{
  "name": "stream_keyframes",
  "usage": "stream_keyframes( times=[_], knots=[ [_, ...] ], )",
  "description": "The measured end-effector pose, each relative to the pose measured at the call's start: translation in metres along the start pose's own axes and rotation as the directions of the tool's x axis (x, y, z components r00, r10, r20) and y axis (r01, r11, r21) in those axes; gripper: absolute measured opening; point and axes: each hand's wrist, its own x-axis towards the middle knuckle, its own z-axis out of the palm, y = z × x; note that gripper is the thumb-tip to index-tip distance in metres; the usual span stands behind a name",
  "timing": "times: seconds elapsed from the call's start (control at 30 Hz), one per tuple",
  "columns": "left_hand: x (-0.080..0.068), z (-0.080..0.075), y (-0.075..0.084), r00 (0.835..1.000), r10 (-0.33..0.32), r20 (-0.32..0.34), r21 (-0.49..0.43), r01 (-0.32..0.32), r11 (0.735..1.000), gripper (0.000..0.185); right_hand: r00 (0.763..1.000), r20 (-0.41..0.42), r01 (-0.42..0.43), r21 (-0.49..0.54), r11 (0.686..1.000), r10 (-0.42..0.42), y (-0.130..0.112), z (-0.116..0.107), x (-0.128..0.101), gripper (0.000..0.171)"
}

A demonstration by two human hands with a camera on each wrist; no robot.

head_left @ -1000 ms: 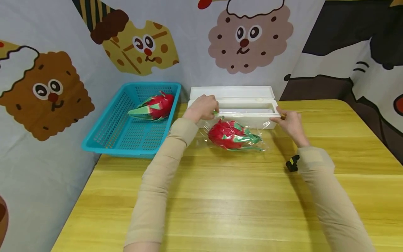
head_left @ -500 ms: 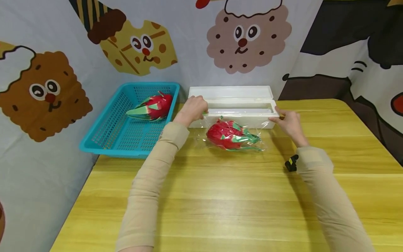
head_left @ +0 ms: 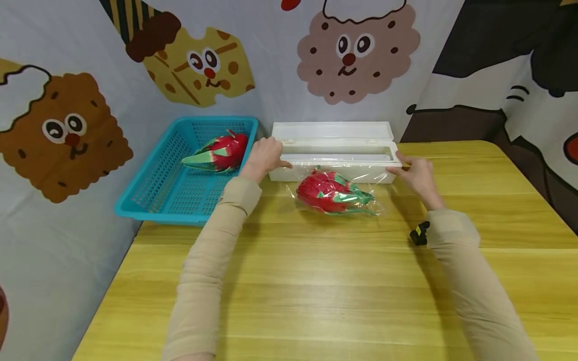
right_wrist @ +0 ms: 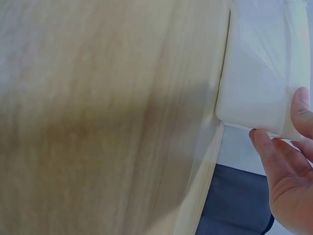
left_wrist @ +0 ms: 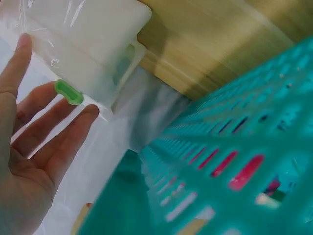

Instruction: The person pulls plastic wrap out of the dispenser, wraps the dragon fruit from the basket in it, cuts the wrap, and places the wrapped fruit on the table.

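A white cling-film dispenser box lies open at the back of the yellow table. A clear film sheet runs from it over a red dragon fruit lying in front. My left hand is at the box's left end; in the left wrist view its straight fingers touch the green slider on the box. My right hand grips the box's right end, with thumb and fingers round its corner.
A blue mesh basket stands left of the box, close to my left hand, with a second dragon fruit in it. Cartoon-printed cloth hangs behind and to the left. Bare table reaches from the fruit to the front edge.
My left hand has slid left along the box's front edge, from near its middle-left to its left end. The right hand and the covered fruit have stayed put.
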Motion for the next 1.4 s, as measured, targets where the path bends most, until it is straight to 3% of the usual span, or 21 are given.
stream_keyframes(
  times=[0.17,0.27,0.43,0.6,0.77,0.87,0.97,1.1,1.27,1.4],
  knots=[
    [-0.002,0.002,0.001,0.998,0.036,-0.045,0.059,-0.033,0.998,0.053,0.999,0.03,-0.017,0.007,1.0,0.016,-0.001,-0.002,0.0,0.059],
    [-0.004,0.004,0.001,0.998,0.061,-0.035,0.059,-0.059,0.997,0.045,1.0,0.026,-0.013,0.002,1.0,0.013,-0.003,0.0,-0.002,0.055],
    [-0.006,0.006,0.006,0.99,0.141,0.001,-0.037,-0.141,0.989,0.022,0.99,-0.099,0.104,0.027,0.994,-0.101,-0.009,0.007,-0.006,0.027],
    [-0.013,0.001,0.01,0.979,0.202,-0.017,-0.099,-0.202,0.974,0.016,0.964,-0.163,0.218,0.034,0.975,-0.21,-0.014,0.005,-0.011,0.013],
    [-0.024,-0.005,0.014,0.967,0.249,-0.048,-0.218,-0.253,0.942,0.014,0.989,-0.02,0.146,0.15,0.978,-0.145,-0.018,-0.007,-0.023,0.023],
    [-0.032,-0.005,0.017,0.96,0.274,-0.054,-0.296,-0.277,0.914,0.014,0.986,0.104,0.103,0.244,0.964,-0.131,-0.018,-0.012,-0.032,0.028],
    [-0.038,-0.003,0.021,0.953,0.298,-0.044,-0.356,-0.294,0.887,0.014,0.963,0.198,0.107,0.331,0.937,-0.181,-0.015,-0.014,-0.039,0.026],
    [-0.047,0.002,0.029,0.946,0.323,-0.019,-0.45,-0.297,0.842,0.014,0.921,0.269,0.173,0.364,0.915,-0.281,-0.013,-0.012,-0.047,0.019],
    [-0.059,0.012,0.036,0.954,0.3,0.012,-0.606,-0.231,0.761,0.019,0.867,0.333,0.272,0.306,0.913,-0.37,-0.014,-0.004,-0.053,0.013],
    [-0.07,0.019,0.037,0.966,0.256,0.025,-0.642,-0.18,0.745,0.029,0.854,0.33,0.328,0.258,0.909,-0.402,-0.018,0.001,-0.057,0.017]
  ],
)
